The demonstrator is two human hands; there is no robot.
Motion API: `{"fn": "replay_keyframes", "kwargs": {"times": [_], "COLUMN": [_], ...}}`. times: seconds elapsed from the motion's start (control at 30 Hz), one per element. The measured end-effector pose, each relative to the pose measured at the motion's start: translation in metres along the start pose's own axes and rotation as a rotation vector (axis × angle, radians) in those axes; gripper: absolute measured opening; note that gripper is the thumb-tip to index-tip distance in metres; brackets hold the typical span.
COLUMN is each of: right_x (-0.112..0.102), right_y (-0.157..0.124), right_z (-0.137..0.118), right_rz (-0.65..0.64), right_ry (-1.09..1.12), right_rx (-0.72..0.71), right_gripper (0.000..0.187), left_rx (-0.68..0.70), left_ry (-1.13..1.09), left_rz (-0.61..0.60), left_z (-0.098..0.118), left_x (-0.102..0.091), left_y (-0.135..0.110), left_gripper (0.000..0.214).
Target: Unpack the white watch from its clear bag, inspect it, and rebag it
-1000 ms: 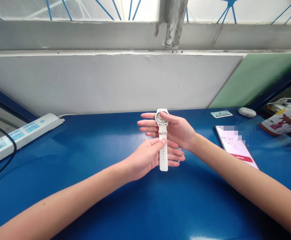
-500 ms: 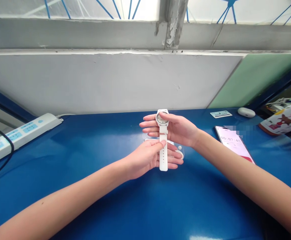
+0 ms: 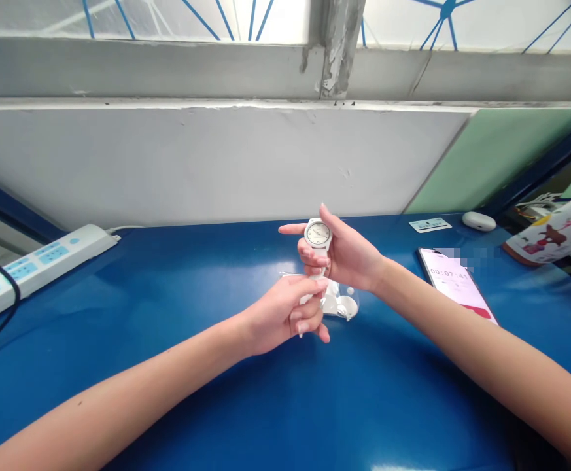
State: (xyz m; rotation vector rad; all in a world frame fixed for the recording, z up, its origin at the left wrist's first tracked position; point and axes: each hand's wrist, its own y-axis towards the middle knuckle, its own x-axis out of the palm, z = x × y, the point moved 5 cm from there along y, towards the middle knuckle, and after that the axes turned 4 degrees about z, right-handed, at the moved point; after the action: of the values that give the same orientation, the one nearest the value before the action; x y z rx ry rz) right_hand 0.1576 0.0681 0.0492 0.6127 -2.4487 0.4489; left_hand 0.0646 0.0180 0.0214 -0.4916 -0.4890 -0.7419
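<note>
Watch (image 3: 318, 233) gripped in right hand (image 3: 351, 258), left hand (image 3: 285, 315) now curled, seemingly pinching strap (image 3: 309, 299), earlier hanging straight

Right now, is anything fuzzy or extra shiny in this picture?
In the head view, the top of the phone screen is blotted into blocky squares. The blue table throws back soft light, with a white glare spot at its near edge. The watch dial looks sharp. The window is washed out white.
</note>
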Motion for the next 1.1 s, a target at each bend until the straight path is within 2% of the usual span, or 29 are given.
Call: {"fn": "replay_keyframes", "kwargs": {"times": [0.13,0.3,0.37,0.5,0.63,0.77,0.9,1.1], "right_x": [0.004,0.001,-0.003,-0.01,-0.01,0.0,0.006,0.0], "right_y": [-0.002,-0.002,-0.001,0.001,0.0,-0.002,-0.006,-0.004], "right_z": [-0.004,-0.007,-0.007,-0.011,-0.014,-0.009,-0.006,-0.004], "right_rz": [-0.017,0.043,0.091,0.173,0.215,0.082,-0.055,-0.121], "right_ry": [0.101,0.047,-0.03,-0.155,-0.194,-0.277,-0.402,-0.225], "right_rx": [0.012,-0.023,-0.068,-0.215,-0.307,-0.257,-0.233,-0.148], "right_gripper": [0.059,0.042,0.034,0.034,0.032,0.037,0.029,0.027], "left_rx": [0.02,0.049,0.086,0.182,0.182,0.178,0.156,0.069], "left_ry": [-0.047,-0.033,-0.006,0.005,0.031,0.061,0.089,0.114], "left_rz": [0.013,0.027,0.067,0.163,0.119,0.13,0.115,-0.06], "left_z": [0.0,0.001,0.002,0.003,0.0,0.0,0.001,-0.006], "left_x": [-0.001,0.001,0.0,-0.003,-0.002,-0.004,-0.001,0.009], "left_y": [-0.001,0.0,0.0,-0.001,0.0,0.0,-0.002,-0.005], "left_gripper": [0.023,0.019,0.025,0.027,0.024,0.028,0.029,0.033]}}
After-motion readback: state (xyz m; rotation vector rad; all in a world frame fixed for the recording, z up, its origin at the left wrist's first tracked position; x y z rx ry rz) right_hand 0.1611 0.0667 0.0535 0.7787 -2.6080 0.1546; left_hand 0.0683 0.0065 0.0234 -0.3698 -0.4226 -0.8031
